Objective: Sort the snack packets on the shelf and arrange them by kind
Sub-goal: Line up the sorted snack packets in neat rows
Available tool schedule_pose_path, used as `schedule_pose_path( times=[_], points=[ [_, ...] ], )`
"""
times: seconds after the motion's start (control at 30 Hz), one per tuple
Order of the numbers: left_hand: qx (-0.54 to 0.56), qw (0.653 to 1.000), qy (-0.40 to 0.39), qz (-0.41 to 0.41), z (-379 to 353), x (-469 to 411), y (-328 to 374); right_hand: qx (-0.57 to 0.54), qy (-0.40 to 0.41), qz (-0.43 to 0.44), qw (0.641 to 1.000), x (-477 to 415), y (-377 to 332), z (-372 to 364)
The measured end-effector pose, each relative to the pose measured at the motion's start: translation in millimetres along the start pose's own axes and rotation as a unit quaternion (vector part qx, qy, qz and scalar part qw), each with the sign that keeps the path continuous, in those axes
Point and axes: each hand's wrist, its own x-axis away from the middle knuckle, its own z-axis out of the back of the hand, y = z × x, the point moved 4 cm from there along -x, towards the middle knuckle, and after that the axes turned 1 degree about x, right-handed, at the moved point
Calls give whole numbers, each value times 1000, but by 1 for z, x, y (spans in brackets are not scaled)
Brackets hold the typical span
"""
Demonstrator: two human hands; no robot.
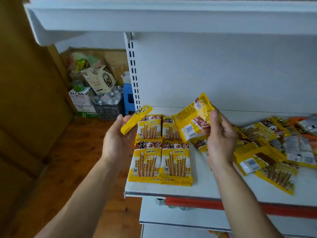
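I have 2 packets in the air. My left hand [118, 134] lies palm-up with its fingers curled lightly under an edge-on packet [136, 119], and the thumb looks to be closing on its near end. My right hand [221, 134] pinches the reversed packet [193, 121] by its right edge, thumb in front and fingers behind, printed back and barcode facing me. Both hang just above the back left of the shelf [197, 189].

I judge these to be very light. They are glossy yellow film pouches, flat and rectangular, with crimped seals at top and bottom. The film looks slick and bends where my right hand holds it. The wafer sticks pictured on the front would likely snap under a squeeze, so I would grip by a sealed edge or support the flat face, not the middle.

Below, the sorted block [161, 160] has 4 places in 2 rows, face-up, edges touching, and the front ones look stacked. To the right, the loose heap [265, 152] overlaps at all angles, some pouches showing their backs. At the far right, silver and orange packets [300, 145] look like another kind, too blurred to read. The shelf is smooth white painted metal, so pouches should slide easily into line.
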Motion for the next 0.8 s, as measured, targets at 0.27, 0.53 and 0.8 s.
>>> schedule_pose_path(
  times=[0.27,0.53,0.8],
  points=[
    [-74,996,39,-11,19,-32,7,5,-102,-63,993,21,21,-13],
    [-199,979,37,15,11,-54,4,125,-109,-10,986,12,32,-13],
    [-244,965,86,36,13,-80,-14,240,-205,7,949,0,49,-31]
  ],
)
